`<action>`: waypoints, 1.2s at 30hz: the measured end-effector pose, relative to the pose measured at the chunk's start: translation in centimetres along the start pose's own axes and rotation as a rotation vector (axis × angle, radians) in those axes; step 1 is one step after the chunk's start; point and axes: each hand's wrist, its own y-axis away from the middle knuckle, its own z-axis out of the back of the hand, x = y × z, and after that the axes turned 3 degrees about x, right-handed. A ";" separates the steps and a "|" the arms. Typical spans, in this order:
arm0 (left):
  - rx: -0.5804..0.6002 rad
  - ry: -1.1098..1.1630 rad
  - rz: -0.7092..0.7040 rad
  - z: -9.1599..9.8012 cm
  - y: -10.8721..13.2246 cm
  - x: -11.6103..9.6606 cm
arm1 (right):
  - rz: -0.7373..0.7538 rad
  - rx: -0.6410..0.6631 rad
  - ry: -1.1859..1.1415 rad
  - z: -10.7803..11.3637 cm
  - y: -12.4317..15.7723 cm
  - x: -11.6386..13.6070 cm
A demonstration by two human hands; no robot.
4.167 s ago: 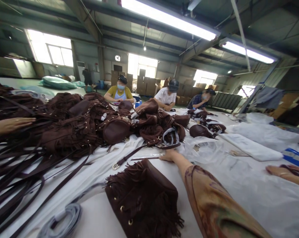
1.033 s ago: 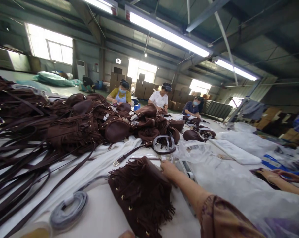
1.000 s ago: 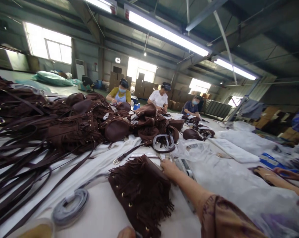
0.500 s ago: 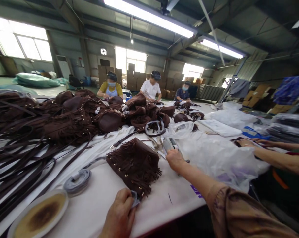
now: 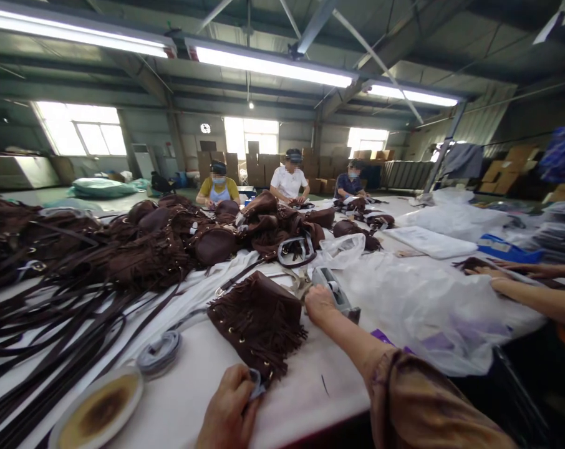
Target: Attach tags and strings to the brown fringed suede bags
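Note:
A dark brown fringed bag (image 5: pixel 259 318) with brass-coloured eyelets lies on the white table. At its lower end, my left hand (image 5: pixel 230 405) is closed on a grey-blue wrapped strip (image 5: pixel 256 383), which mostly disappears inside the fingers. My right hand (image 5: pixel 320 304) is beyond the bag, beside a grey tape dispenser (image 5: pixel 333 288). Its fingers are curled, and their tips are hidden behind the hand, so what they grip does not show. To the left of the bag sits a coil of grey wrapped strap (image 5: pixel 159 354).
Brown bags (image 5: pixel 170 243) with long straps are heaped along the left and back. A round dish (image 5: pixel 98 408) with a dark centre stands front left. Clear plastic bags (image 5: pixel 418 305) spread rightward. A co-worker's arm (image 5: pixel 528 293) reaches in at right; several people sit across the table.
My right hand has shifted slightly left and down along the tape dispenser, which now shows more of its side. My left hand stays at the bag's lower end. The camera view has shifted.

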 end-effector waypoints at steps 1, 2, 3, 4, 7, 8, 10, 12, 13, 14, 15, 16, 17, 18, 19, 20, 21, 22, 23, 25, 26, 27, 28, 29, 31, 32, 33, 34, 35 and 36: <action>-0.002 0.007 0.007 0.0 0.0 0.0 | -0.014 -0.005 0.011 0.2 0.9 -0.2; -0.002 0.013 0.015 -0.1 0.0 0.0 | -0.030 -0.006 0.028 0.2 2.0 -0.6; 0.000 0.018 0.024 -0.1 0.0 0.0 | -0.046 -0.004 0.045 0.1 3.3 -1.0; 0.005 0.020 0.034 -0.2 0.0 -0.1 | -0.060 0.004 0.052 -0.1 4.8 -1.6; 0.023 0.017 0.043 -0.3 0.0 0.0 | -0.107 0.028 0.053 -1.8 9.3 -3.7; 0.026 0.016 0.043 -0.4 0.0 0.0 | -0.117 0.028 0.051 -2.5 10.5 -4.2; 0.033 0.013 0.040 -0.5 -0.1 0.0 | -0.134 0.011 0.047 -3.9 12.2 -4.8; 0.039 0.004 0.035 -0.6 -0.3 0.1 | -0.133 -0.034 0.045 -5.0 12.5 -4.7; 0.040 -0.003 0.030 -0.6 -0.3 0.1 | -0.129 -0.059 0.041 -5.3 12.2 -4.5; 0.040 -0.010 0.027 -0.6 -0.4 0.1 | -0.121 -0.082 0.035 -5.6 11.7 -4.2; 0.041 -0.018 0.025 -0.7 -0.4 0.1 | -0.109 -0.100 0.025 -5.7 11.2 -3.9; 0.040 -0.026 0.024 -0.7 -0.4 0.0 | -0.096 -0.114 0.005 -5.8 10.6 -3.7; 0.036 -0.035 0.025 -0.7 -0.4 -0.1 | -0.086 -0.123 -0.021 -5.8 10.2 -3.6; 0.030 -0.045 0.029 -0.6 -0.4 -0.2 | -0.079 -0.129 -0.044 -5.7 9.9 -3.6; 0.021 -0.058 0.036 -0.7 -0.3 -0.4 | -0.080 -0.135 -0.072 -5.6 9.8 -3.6; 0.007 -0.074 0.048 -0.7 -0.1 -0.6 | -0.086 -0.144 -0.120 -5.6 10.0 -3.7; -0.008 -0.095 0.067 -0.7 0.0 -0.9 | -0.091 -0.154 -0.197 -5.6 10.5 -3.8; -0.022 -0.118 0.093 -0.8 0.1 -1.1 | -0.087 -0.165 -0.303 -5.6 11.1 -3.8; -0.029 -0.138 0.119 -0.9 0.2 -1.4 | -0.077 -0.171 -0.434 -5.6 12.0 -3.8; -0.021 -0.150 0.167 -1.1 0.3 -1.8 | -0.036 -0.139 -0.716 -5.8 14.1 -3.2; -0.010 -0.138 0.188 -1.1 0.2 -2.0 | -0.016 -0.101 -0.820 -5.9 15.2 -2.7; 0.003 -0.110 0.208 -1.1 0.0 -2.1 | -0.001 -0.059 -0.892 -6.0 16.2 -2.1; 0.016 -0.066 0.232 -0.9 -0.2 -2.3 | 0.008 -0.016 -0.943 -6.1 17.2 -1.3; 0.031 -0.003 0.269 -0.7 -0.5 -2.5 | 0.012 0.025 -0.980 -6.1 18.0 -0.5; 0.090 0.189 0.432 -0.1 -1.5 -2.9 | 0.010 0.093 -1.040 -5.9 19.2 0.9; 0.132 0.327 0.553 0.3 -2.1 -3.1 | 0.006 0.123 -1.067 -5.7 19.6 1.5; 0.178 0.494 0.684 0.7 -2.7 -3.4 | -0.001 0.149 -1.094 -5.4 19.8 2.0; 0.219 0.678 0.806 1.1 -3.3 -3.7 | -0.010 0.167 -1.117 -5.2 19.9 2.4; 0.247 0.859 0.907 1.5 -3.8 -3.9 | -0.021 0.178 -1.136 -5.0 20.0 2.6; 0.262 1.023 0.978 1.7 -4.3 -4.1 | -0.035 0.184 -1.153 -4.8 19.9 2.8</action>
